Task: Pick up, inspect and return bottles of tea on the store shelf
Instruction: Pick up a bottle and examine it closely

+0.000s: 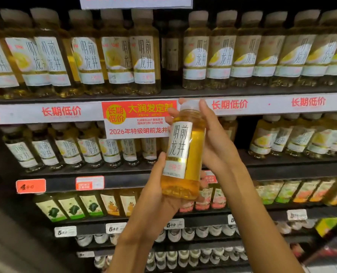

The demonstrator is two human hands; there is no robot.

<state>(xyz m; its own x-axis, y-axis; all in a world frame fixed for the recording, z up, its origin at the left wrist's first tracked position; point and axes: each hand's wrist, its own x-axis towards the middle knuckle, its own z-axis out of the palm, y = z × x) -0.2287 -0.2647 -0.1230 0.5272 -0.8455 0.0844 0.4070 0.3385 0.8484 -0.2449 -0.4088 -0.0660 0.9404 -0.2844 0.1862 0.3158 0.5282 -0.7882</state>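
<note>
While the tall dark metal store shelf (pixel 183 93) fills the view behind both hands, tier on tier of drinks, the task looks to be in its middle step: one bottle is off the shelf and being looked over, and returning it is still to come. Above the hands runs the row of clear plastic bottles of pale yellow tea with white labels and beige caps (pixel 112 56), with one gap in it (pixel 171 56) just above the right hand's fingertips, where only a bottle set further back shows; that is likely where the held one belongs, though I cannot be sure. Left of the hands and level with them, a second row of the same tea (pixel 69 148) stands deeper in shadow. Below the hands sit squarer bottles with green and orange fruit labels (pixel 88 205), and lower again small white-wrapped bottles (pixel 183 233).

Between the two hands is the clear plastic bottle of golden tea with a white label (pixel 185 154), upright with a slight lean, full, cap on, label toward the camera. The left hand (pixel 155 198) cups its base from below, thumb up the label side. The right hand (pixel 214 142) wraps round the upper body from behind, fingertips at the cap
</note>
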